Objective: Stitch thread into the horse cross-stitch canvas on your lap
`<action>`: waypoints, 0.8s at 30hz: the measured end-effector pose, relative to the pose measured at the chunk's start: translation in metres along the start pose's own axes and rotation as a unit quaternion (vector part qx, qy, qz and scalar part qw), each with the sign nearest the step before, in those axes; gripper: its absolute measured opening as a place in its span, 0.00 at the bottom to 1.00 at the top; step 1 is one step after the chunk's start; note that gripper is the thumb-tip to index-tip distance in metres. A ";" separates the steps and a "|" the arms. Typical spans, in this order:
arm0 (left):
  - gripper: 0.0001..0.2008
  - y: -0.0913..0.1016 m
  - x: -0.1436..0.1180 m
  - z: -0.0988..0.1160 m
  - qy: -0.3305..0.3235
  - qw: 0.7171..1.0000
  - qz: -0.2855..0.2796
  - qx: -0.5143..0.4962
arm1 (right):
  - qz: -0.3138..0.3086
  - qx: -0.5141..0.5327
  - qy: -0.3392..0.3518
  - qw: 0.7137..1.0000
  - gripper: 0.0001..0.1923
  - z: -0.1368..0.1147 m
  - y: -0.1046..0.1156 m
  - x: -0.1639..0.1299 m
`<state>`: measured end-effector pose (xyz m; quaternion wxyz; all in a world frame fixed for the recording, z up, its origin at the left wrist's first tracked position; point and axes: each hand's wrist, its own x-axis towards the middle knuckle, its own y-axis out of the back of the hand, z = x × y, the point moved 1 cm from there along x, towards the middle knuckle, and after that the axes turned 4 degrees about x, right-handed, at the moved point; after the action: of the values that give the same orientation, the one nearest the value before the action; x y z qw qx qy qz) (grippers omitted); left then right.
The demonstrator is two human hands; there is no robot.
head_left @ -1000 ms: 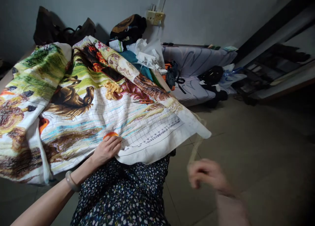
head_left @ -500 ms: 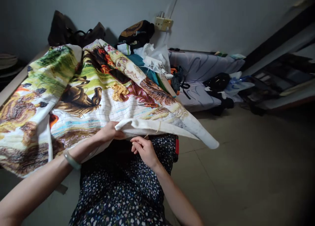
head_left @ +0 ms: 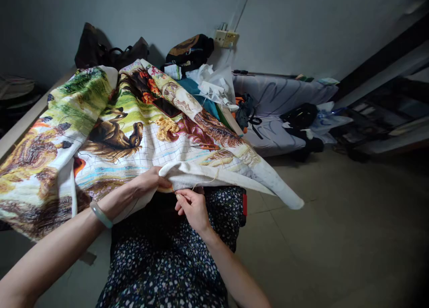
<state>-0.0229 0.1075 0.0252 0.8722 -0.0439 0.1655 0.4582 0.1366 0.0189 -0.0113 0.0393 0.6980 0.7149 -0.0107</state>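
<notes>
- Fingers of my left hand (head_left: pixel 154 179): clenched on the cloth (head_left: pixel 147 152) at its turned-up near edge.
- Fingers of my right hand (head_left: pixel 194 208): pinched together at that edge; what lies between them, too small to tell.
- Pale thread (head_left: pixel 214 179) loops over the cloth's turned-up edge.
- Progress (judgement): coloured figures on the cloth look largely filled; gridded white stretch looks unworked. Work under the fold hidden.
- Cloth drapes over the table (head_left: pixel 24 124); yellow yarn (head_left: pixel 166 128) on it.
</notes>
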 end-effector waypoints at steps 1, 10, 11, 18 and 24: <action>0.13 0.000 0.000 0.001 0.015 1.000 0.004 -0.013 | -0.001 0.002 -0.002 1.000 0.13 0.000 -0.001 0.000; 0.13 -0.001 -0.003 0.005 0.048 0.998 0.001 -0.047 | -0.004 0.006 -0.002 1.000 0.15 0.001 -0.007 -0.002; 0.13 -0.001 -0.003 0.005 0.049 0.998 0.003 -0.048 | -0.004 0.007 -0.003 1.000 0.15 0.001 -0.007 -0.002; 0.10 -0.001 -0.004 0.008 0.060 0.997 0.012 -0.057 | -0.001 0.023 -0.012 1.000 0.15 0.003 -0.010 -0.005; 0.11 0.000 -0.003 0.006 0.054 0.997 0.009 -0.060 | 0.008 0.027 -0.010 1.000 0.15 0.001 -0.012 -0.003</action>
<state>-0.0231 0.1066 0.0313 0.8537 -0.1194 0.1848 0.4720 0.1244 0.0157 -0.0123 0.0273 0.7044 0.7084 -0.0368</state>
